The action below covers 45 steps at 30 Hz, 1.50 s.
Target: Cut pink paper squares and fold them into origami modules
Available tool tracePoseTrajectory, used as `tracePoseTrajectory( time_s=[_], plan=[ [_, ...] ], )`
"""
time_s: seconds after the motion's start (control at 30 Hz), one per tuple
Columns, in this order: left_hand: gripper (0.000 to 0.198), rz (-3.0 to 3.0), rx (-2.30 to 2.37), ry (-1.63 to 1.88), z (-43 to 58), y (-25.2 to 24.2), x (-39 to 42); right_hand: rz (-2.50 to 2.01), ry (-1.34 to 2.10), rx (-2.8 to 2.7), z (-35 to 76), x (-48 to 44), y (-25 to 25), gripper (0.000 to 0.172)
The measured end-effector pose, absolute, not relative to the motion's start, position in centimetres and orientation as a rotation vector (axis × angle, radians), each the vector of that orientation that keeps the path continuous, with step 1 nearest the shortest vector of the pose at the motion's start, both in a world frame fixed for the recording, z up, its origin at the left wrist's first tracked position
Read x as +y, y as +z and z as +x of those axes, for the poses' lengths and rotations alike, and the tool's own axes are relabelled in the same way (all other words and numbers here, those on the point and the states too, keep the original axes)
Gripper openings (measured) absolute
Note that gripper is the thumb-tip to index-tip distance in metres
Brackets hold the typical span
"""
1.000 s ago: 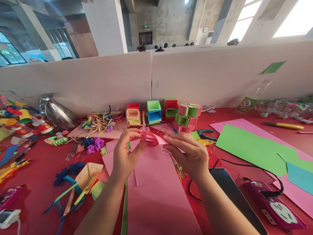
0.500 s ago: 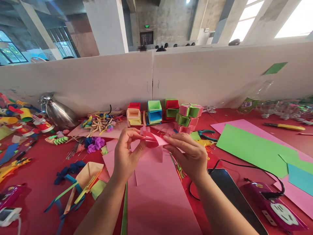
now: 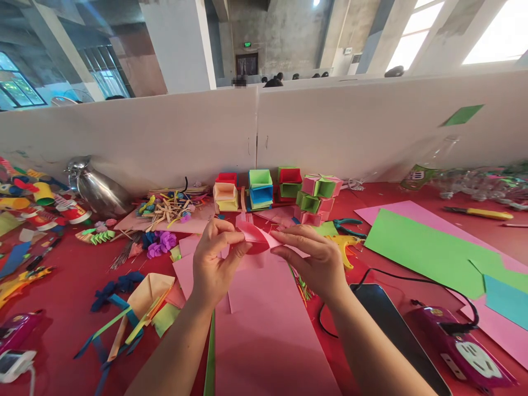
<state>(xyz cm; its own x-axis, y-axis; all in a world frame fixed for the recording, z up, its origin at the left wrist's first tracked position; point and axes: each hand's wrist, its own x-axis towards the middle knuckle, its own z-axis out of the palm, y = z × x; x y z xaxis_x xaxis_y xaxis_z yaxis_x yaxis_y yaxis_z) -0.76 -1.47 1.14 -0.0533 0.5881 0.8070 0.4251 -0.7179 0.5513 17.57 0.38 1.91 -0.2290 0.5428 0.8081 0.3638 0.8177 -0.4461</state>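
Observation:
A piece of pink paper (image 3: 256, 237), bent and partly folded, is held up between my two hands. My left hand (image 3: 218, 256) pinches its left side between thumb and fingers. On the other side, my right hand (image 3: 313, 256) grips the right end, thumb below and fingers on top. Large pink sheets (image 3: 268, 330) lie on the table beneath both hands. Just beyond stand small folded paper boxes: a green and blue stack (image 3: 260, 190), a red and yellow one (image 3: 226, 192), and a pink and green group (image 3: 317, 198).
To the right lie a black phone (image 3: 396, 335), a purple power strip (image 3: 466, 349), green card (image 3: 421, 253), pliers (image 3: 346, 226) and a yellow cutter (image 3: 478, 212). A metal jug (image 3: 97, 187), craft sticks (image 3: 167, 212) and paper strips (image 3: 124, 330) sit left. A white partition (image 3: 165, 132) stands behind.
My right hand has shifted slightly left, closer to my left hand. The pink paper between them has bent more, its curved fold now showing wider.

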Motion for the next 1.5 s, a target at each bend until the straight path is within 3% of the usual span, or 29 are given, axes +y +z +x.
tracePoseTrajectory(
  time_s=[0.57, 1.0, 1.5],
  plan=[
    [0.007, 2.204, 1.189, 1.762, -0.94, 1.41, -1.57, -0.758, 0.278, -1.921, 17.83, 0.49, 1.93, 0.014],
    [0.008, 2.345, 1.164, 1.855, -0.75, 1.13, -1.22, -0.819, 0.485, -1.874, 18.12, 0.42, 2.26, 0.007],
    [0.011, 2.323, 1.153, 1.847, -0.74, 1.30, -1.30, -0.769, 0.330, -1.961, 18.15, 0.40, 2.23, 0.010]
  ],
)
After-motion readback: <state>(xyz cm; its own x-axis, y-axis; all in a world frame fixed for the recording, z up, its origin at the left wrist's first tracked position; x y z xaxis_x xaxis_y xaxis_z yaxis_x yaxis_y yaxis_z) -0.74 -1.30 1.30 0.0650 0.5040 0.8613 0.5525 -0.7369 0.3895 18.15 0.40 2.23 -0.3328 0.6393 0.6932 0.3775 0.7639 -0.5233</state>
